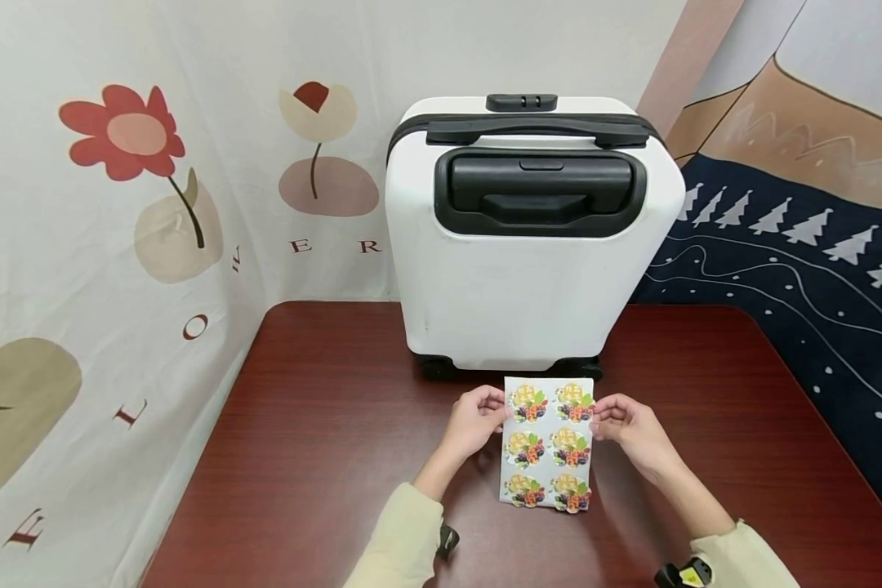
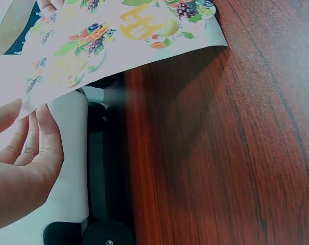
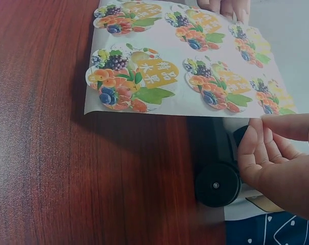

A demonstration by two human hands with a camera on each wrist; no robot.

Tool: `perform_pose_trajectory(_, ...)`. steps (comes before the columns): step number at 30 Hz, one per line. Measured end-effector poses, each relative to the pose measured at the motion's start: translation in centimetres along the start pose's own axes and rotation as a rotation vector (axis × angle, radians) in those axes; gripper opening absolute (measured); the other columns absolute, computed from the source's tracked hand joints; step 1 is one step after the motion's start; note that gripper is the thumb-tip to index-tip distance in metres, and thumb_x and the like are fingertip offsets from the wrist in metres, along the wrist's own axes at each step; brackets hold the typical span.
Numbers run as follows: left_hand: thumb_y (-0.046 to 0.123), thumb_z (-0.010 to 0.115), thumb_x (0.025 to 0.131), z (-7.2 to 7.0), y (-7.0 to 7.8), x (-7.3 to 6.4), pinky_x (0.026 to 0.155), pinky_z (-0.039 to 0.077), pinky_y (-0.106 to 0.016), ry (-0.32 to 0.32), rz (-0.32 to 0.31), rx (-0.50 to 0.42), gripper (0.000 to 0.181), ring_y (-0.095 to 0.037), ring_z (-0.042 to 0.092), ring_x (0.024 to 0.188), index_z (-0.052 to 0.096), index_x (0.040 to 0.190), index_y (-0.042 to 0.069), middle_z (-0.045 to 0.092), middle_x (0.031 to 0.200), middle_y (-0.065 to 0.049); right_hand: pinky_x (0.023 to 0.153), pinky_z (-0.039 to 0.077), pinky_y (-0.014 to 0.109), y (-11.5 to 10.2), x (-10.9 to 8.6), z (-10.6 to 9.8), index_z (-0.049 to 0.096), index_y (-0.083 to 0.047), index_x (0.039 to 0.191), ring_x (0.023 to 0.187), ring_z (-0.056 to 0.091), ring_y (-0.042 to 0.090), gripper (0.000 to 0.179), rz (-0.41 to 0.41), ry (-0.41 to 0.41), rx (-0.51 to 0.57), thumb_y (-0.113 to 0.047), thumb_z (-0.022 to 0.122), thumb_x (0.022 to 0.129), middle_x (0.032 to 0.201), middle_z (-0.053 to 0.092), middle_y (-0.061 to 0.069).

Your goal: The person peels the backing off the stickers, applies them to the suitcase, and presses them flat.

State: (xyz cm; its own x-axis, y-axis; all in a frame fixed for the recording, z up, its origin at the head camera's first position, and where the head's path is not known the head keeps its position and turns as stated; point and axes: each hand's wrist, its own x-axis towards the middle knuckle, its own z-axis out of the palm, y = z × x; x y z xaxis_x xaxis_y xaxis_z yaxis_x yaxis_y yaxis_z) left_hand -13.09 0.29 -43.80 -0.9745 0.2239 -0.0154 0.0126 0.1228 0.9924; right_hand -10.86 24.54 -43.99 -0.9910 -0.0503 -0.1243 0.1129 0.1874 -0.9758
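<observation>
A white sheet of fruit stickers [image 1: 547,445] is held up in front of the suitcase, its printed side facing me. Several stickers with fruit pictures and yellow lettering sit on it in two columns. My left hand [image 1: 474,420] pinches its left edge between thumb and fingers, near the top. On the opposite edge my right hand [image 1: 632,426] pinches it at about the same height. In the right wrist view the sheet [image 3: 169,102] is raised over the table, with a shadow below. The left wrist view shows the left hand's thumb [image 2: 6,116] on the sheet's printed face.
A white suitcase [image 1: 514,294] with black handles and wheels stands upright at the back of the dark red wooden table [image 1: 323,457]. Behind it hangs a white cloth [image 1: 250,98] with printed flowers. A dark blue cloth [image 1: 779,269] with white trees hangs at the right.
</observation>
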Motion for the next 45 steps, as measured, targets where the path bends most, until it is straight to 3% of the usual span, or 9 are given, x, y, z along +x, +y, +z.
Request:
perform_pose_trajectory(3,-0.008,0.057,0.083,0.0,1.4,-0.5,0.057,0.053,-0.031,0.005,0.010,0.008,0.009,-0.046,0.057,0.073,0.057,0.090,-0.015,0.059,0.081,-0.026,0.062,0.051,0.025,0.1,0.0,0.0,0.047,0.018,0.097,0.068,0.058,0.011,0.022,-0.002,-0.001,0.007,0.015,0.055,0.077,0.081,0.056,0.016)
perform_pose_trajectory(5,-0.006,0.057,0.084,0.1,1.0,-0.3,0.055,0.052,-0.029,0.011,0.020,0.018,0.007,-0.045,0.057,0.072,0.058,0.088,-0.012,0.060,0.079,-0.023,0.062,0.051,0.025,0.1,0.0,0.0,0.047,0.018,0.097,0.067,0.058,0.011,0.022,-0.003,-0.004,0.008,0.015,0.055,0.077,0.081,0.056,0.016)
perform_pose_trajectory(10,-0.002,0.060,0.085,0.4,-1.5,0.7,0.060,0.052,-0.042,0.011,0.025,0.026,0.005,-0.032,0.059,0.065,0.060,0.086,-0.007,0.061,0.074,-0.012,0.063,0.051,0.026,-0.1,-0.1,-0.3,0.046,0.019,0.100,0.072,0.061,0.012,0.024,-0.007,-0.021,0.015,0.012,0.056,0.079,0.083,0.059,0.015)
perform_pose_trajectory(14,-0.003,0.060,0.083,0.4,-1.8,0.8,0.059,0.053,-0.039,0.010,0.036,0.024,0.005,-0.022,0.058,0.060,0.060,0.085,-0.008,0.061,0.074,-0.014,0.065,0.052,0.027,-0.5,-0.2,-0.8,0.047,0.019,0.103,0.076,0.063,0.013,0.027,-0.014,-0.018,0.016,0.008,0.059,0.081,0.087,0.061,0.013)
perform_pose_trajectory(21,-0.002,0.060,0.084,0.4,-1.5,0.6,0.062,0.053,-0.043,0.016,0.020,0.045,0.004,-0.018,0.058,0.060,0.061,0.085,-0.006,0.061,0.074,-0.010,0.065,0.052,0.026,-1.8,0.1,-1.1,0.051,0.015,0.101,0.076,0.063,0.012,0.024,-0.067,-0.030,-0.008,0.003,0.062,0.083,0.088,0.063,0.015)
perform_pose_trajectory(26,0.000,0.060,0.085,0.6,-1.2,0.5,0.062,0.053,-0.043,0.023,0.023,0.069,0.005,-0.021,0.060,0.061,0.061,0.086,-0.005,0.061,0.074,-0.009,0.067,0.052,0.026,-3.0,0.3,-0.4,0.053,0.015,0.103,0.074,0.061,0.011,0.027,-0.107,-0.056,-0.062,0.002,0.064,0.082,0.088,0.063,0.014)
perform_pose_trajectory(32,0.001,0.061,0.084,0.8,-1.4,0.3,0.060,0.053,-0.040,0.019,0.032,0.089,0.005,-0.029,0.061,0.063,0.062,0.085,-0.004,0.060,0.073,-0.007,0.068,0.052,0.029,-3.8,0.6,0.8,0.057,0.010,0.100,0.076,0.063,0.019,0.024,-0.146,-0.110,-0.090,-0.002,0.067,0.080,0.092,0.062,0.023)
perform_pose_trajectory(42,0.001,0.061,0.084,0.8,-0.9,0.1,0.059,0.053,-0.030,0.007,0.047,0.101,0.005,-0.021,0.061,0.063,0.062,0.084,-0.004,0.060,0.073,-0.007,0.063,0.050,0.031,-3.8,1.1,2.5,0.060,0.007,0.098,0.073,0.059,0.016,0.019,-0.168,-0.109,-0.136,0.002,0.065,0.080,0.089,0.062,0.021)
perform_pose_trajectory(45,0.000,0.061,0.084,0.8,-0.8,-0.1,0.060,0.053,-0.034,0.000,0.054,0.104,0.005,-0.024,0.062,0.064,0.062,0.084,-0.005,0.060,0.073,-0.007,0.062,0.049,0.030,-3.8,1.0,2.8,0.061,0.007,0.098,0.073,0.058,0.014,0.019,-0.178,-0.099,-0.156,0.003,0.065,0.080,0.089,0.062,0.020)
